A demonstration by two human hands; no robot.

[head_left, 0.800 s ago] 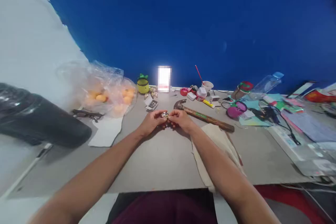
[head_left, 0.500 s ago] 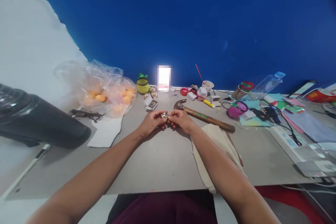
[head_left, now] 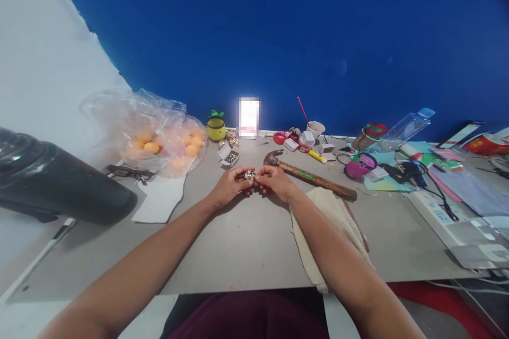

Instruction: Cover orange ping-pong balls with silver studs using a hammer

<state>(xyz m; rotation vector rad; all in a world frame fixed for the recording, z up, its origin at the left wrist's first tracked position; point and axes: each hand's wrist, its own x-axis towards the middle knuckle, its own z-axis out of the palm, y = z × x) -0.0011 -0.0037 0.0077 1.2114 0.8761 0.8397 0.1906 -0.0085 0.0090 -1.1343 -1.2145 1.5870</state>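
Note:
A small shiny ball studded with silvery, gold-tinted bits (head_left: pixel 248 175) is held between my hands above the table (head_left: pixel 238 243). My left hand (head_left: pixel 229 186) is closed around its left side, thumb in front. From the right, the pinched fingertips of my right hand (head_left: pixel 274 183) meet the ball; whether they grip something small there cannot be made out. Just beyond my hands stands an open white box of small metal pieces (head_left: pixel 229 158). Several similar shiny balls (head_left: pixel 233 140) lie behind it. A claw hammer (head_left: pixel 314 176) rests right of my right hand.
A cream cloth (head_left: pixel 318 222) lies under my right forearm. On the left are a dark cylinder (head_left: pixel 59 180), glasses (head_left: pixel 131 172), white paper (head_left: pixel 159 204) and bagged orange fruit (head_left: pixel 151 147). To the right sit a purple pouch (head_left: pixel 359 167), a plastic bottle (head_left: pixel 409 127) and a power strip (head_left: pixel 431 209).
The ball has turned slightly between my fingers and shows a little more of its face. Both hands stay in nearly the same place.

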